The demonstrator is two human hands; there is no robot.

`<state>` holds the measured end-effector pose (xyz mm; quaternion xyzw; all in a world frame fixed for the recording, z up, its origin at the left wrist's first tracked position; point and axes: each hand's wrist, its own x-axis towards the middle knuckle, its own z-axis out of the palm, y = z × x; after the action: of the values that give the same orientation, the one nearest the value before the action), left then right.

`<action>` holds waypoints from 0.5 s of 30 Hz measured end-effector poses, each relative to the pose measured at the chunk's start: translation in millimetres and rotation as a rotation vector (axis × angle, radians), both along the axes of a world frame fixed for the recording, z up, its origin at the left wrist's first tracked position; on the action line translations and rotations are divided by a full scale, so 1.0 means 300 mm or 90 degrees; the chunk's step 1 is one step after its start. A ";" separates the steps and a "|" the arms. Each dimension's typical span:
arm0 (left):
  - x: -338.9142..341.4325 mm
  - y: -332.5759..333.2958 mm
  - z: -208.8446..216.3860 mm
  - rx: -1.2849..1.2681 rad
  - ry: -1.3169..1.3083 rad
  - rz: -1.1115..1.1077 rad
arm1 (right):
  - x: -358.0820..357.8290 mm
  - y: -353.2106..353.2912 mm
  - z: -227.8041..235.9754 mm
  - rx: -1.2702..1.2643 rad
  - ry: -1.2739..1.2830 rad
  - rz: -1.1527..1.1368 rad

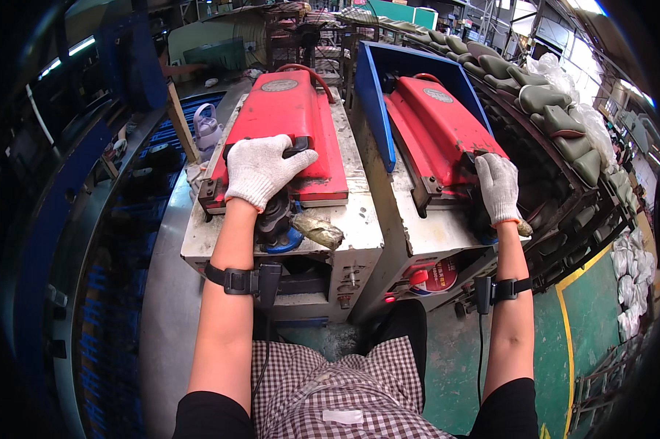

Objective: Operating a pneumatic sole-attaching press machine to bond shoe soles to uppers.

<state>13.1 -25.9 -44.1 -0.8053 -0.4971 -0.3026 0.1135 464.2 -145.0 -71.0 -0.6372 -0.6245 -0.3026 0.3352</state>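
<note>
Left hand clamping black handle; red cover running lengthwise beyond fingers; right hand touching twin cover, can't tell grip tbh

Red covers, white gloves, brown-white checked apron, seats perhaps olive

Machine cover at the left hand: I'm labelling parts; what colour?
The machine cover is red, showing best in the head view.
</note>
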 end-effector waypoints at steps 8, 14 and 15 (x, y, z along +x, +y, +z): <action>0.002 -0.004 0.003 -0.002 -0.001 0.002 | 0.000 0.002 -0.002 0.008 -0.009 0.006; 0.002 -0.004 0.001 0.010 -0.005 0.002 | -0.002 0.002 -0.001 0.009 -0.007 0.006; 0.002 -0.004 0.001 0.006 -0.004 0.003 | -0.001 0.002 -0.001 0.010 -0.002 0.006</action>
<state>13.6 -27.0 -43.9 -0.8024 -0.4982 -0.3073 0.1161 463.8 -144.4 -71.4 -0.6311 -0.6255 -0.3070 0.3407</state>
